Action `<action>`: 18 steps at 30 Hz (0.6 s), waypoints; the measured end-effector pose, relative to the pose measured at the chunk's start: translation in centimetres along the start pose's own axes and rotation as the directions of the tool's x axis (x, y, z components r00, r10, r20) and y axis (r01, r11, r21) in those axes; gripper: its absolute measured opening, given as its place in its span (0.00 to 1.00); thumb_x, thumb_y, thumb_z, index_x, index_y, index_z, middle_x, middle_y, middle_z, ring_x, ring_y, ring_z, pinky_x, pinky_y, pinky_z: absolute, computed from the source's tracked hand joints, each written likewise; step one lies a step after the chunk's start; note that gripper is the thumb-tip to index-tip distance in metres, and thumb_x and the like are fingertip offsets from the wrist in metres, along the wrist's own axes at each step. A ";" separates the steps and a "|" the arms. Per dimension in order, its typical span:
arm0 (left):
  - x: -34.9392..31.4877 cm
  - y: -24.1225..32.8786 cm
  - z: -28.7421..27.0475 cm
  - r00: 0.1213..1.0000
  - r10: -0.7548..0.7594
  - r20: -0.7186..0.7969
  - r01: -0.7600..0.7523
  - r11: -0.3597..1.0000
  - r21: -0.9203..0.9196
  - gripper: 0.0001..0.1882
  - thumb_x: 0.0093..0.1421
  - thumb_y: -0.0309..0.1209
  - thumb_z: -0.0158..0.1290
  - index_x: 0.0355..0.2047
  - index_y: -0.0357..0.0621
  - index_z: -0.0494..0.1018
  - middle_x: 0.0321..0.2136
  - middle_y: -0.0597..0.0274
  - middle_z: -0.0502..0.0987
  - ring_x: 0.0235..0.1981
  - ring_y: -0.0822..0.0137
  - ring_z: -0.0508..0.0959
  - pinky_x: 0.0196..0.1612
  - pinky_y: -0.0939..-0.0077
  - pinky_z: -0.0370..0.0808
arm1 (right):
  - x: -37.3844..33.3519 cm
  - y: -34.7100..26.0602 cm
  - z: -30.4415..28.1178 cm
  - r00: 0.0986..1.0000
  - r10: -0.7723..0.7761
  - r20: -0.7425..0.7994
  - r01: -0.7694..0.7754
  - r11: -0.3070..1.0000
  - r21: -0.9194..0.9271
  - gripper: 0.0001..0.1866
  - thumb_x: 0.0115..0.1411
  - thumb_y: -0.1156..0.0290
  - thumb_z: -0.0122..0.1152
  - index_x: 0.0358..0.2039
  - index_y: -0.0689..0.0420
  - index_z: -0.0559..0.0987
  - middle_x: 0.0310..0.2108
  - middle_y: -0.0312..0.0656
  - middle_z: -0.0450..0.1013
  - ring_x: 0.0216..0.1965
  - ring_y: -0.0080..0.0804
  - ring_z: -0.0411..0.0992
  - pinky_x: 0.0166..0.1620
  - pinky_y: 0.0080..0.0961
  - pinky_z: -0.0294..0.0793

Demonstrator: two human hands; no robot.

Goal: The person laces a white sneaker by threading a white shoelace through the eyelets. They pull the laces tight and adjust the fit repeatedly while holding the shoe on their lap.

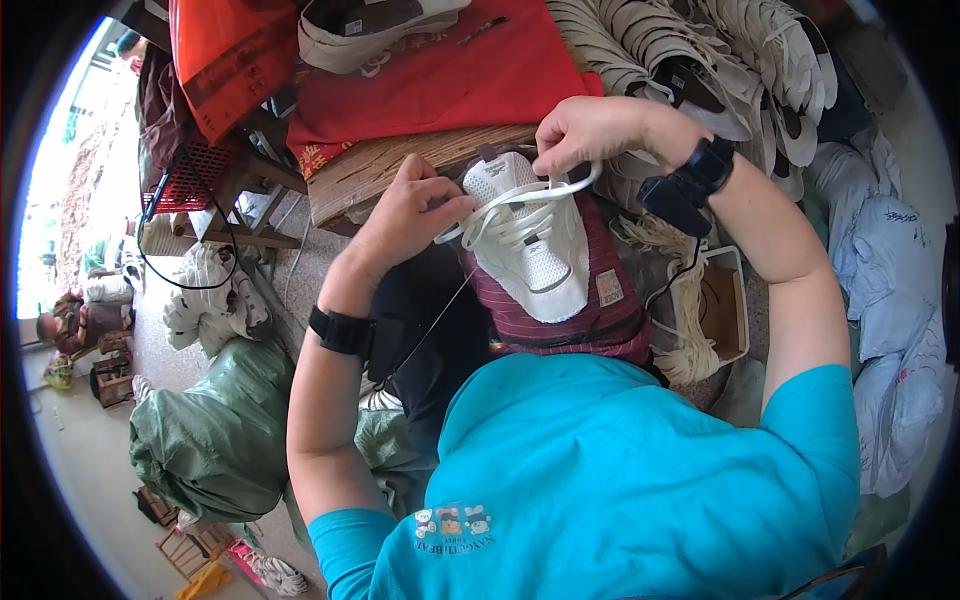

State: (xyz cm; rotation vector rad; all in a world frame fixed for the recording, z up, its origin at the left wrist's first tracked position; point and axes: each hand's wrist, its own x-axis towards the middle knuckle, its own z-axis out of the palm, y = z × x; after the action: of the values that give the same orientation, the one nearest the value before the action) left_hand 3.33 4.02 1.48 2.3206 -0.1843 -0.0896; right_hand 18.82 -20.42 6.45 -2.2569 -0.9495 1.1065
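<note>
A white shoe upper point(548, 272) with a perforated toe and tongue rests on my lap, over dark red striped cloth point(498, 300). White shoelace point(535, 222) criss-crosses its front. Beside the left edge of the upper, my left hand point(422, 208) pinches the lace between thumb and fingers. My right hand point(588, 132) is closed at the upper's right edge, near the tongue, holding lace that loops out to the right. The fingertips of the right hand are partly hidden.
Ahead is a wooden bench point(385, 180) covered with red cloth point(450, 90), bearing another pale shoe upper point(350, 38). Rows of uppers point(690, 60) stand at the far right. A lace bundle point(685, 330) hangs by a white-rimmed box point(735, 300). Green sacks point(215, 430) lie left.
</note>
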 end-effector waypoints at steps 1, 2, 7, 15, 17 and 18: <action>-0.3 0.1 0.7 0.998 -0.024 -0.064 0.022 0.999 -0.030 0.09 0.59 0.34 0.62 0.31 0.41 0.80 0.34 0.64 0.66 0.38 0.69 0.71 0.42 0.75 0.70 | 0.6 0.5 0.5 0.998 -0.058 -0.025 0.057 0.997 -0.055 0.16 0.52 0.60 0.67 0.27 0.62 0.82 0.22 0.40 0.77 0.22 0.27 0.71 0.28 0.28 0.72; -0.5 -0.2 1.4 0.990 -0.105 -0.096 0.097 0.992 -0.084 0.09 0.58 0.34 0.62 0.31 0.41 0.80 0.34 0.64 0.66 0.38 0.68 0.71 0.42 0.75 0.70 | 1.0 0.9 1.0 0.997 -0.054 -0.057 0.050 0.997 -0.065 0.15 0.51 0.60 0.67 0.26 0.63 0.82 0.23 0.41 0.77 0.23 0.28 0.72 0.29 0.29 0.72; -0.4 0.4 3.9 0.925 -0.201 -0.321 0.147 0.972 -0.184 0.09 0.57 0.33 0.61 0.31 0.38 0.80 0.31 0.65 0.68 0.35 0.70 0.68 0.39 0.75 0.68 | 1.6 0.7 2.6 0.939 -0.144 -0.311 0.117 0.988 -0.106 0.14 0.50 0.63 0.66 0.24 0.64 0.82 0.27 0.44 0.76 0.30 0.32 0.75 0.34 0.30 0.73; -0.9 5.2 1.2 0.740 0.016 -0.672 -0.168 0.972 -0.162 0.06 0.58 0.25 0.62 0.37 0.42 0.81 0.30 0.68 0.65 0.29 0.76 0.66 0.31 0.81 0.66 | -1.4 -3.0 3.3 0.719 -0.390 -0.575 0.363 0.917 -0.167 0.08 0.57 0.70 0.64 0.34 0.60 0.78 0.28 0.38 0.66 0.27 0.27 0.67 0.34 0.24 0.70; -2.5 3.0 0.3 0.703 -0.025 -0.710 -0.225 0.941 -0.255 0.09 0.60 0.24 0.60 0.42 0.43 0.80 0.30 0.71 0.65 0.29 0.78 0.66 0.32 0.83 0.66 | -2.8 -1.0 3.7 0.737 -0.486 -0.470 0.361 0.871 -0.334 0.11 0.56 0.70 0.65 0.36 0.59 0.74 0.30 0.40 0.67 0.28 0.29 0.67 0.35 0.27 0.70; -4.0 1.2 -0.2 0.695 -0.015 -0.719 -0.177 0.966 -0.191 0.07 0.63 0.23 0.58 0.42 0.41 0.79 0.31 0.71 0.66 0.29 0.80 0.66 0.33 0.86 0.66 | -3.5 -0.5 4.1 0.782 -0.469 -0.411 0.358 0.877 -0.321 0.12 0.56 0.71 0.65 0.38 0.59 0.74 0.30 0.40 0.67 0.29 0.30 0.67 0.35 0.27 0.70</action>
State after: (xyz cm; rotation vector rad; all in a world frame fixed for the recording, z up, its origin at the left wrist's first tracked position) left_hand -0.73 4.05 2.54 1.9234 0.1230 0.8009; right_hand 13.79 -22.32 6.17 -2.1723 -1.3148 0.2296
